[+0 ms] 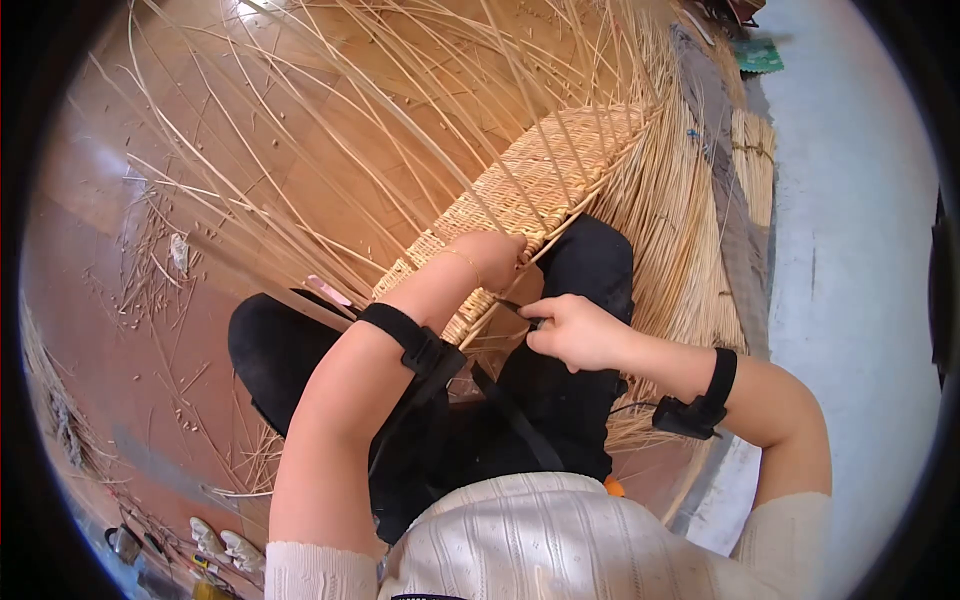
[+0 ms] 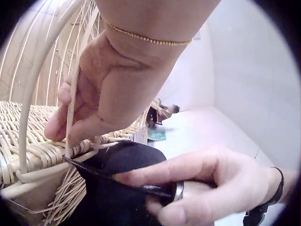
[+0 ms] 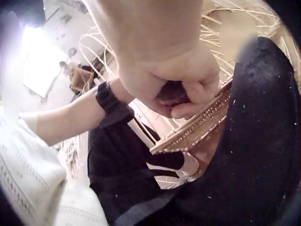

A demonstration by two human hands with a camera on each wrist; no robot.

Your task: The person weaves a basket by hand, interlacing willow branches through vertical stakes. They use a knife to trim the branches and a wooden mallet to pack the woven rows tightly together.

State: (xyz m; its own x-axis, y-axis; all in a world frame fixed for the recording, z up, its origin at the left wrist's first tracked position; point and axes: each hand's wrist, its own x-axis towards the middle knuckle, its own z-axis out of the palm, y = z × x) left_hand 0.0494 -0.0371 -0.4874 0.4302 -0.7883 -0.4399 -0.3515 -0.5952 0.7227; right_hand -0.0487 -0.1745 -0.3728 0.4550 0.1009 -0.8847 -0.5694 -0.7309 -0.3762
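Note:
A woven wicker panel [image 1: 500, 190] lies slanting across the person's knees, with long rods standing up from it. At its near edge the left hand [image 1: 487, 258] curls its fingers round an upright wicker rod [image 2: 73, 110], fingertips close over the weave. The right hand [image 1: 578, 332] grips a slim dark tool [image 2: 141, 187] with a metal collar [image 2: 178, 190]; its handle is hidden in the palm. In the left wrist view the tool's thin tip reaches the foot of that rod at the woven edge. In the right wrist view the right hand [image 3: 171, 87] hides most of the tool.
Long loose rods [image 1: 330, 110] fan out over the brown floor to the left. A thick bundle of rods [image 1: 680, 230] lies on the right, beside a smaller tied bundle [image 1: 752, 165]. A pink-handled item [image 1: 328, 291] lies near the left knee. Shoes [image 1: 225, 545] stand at lower left.

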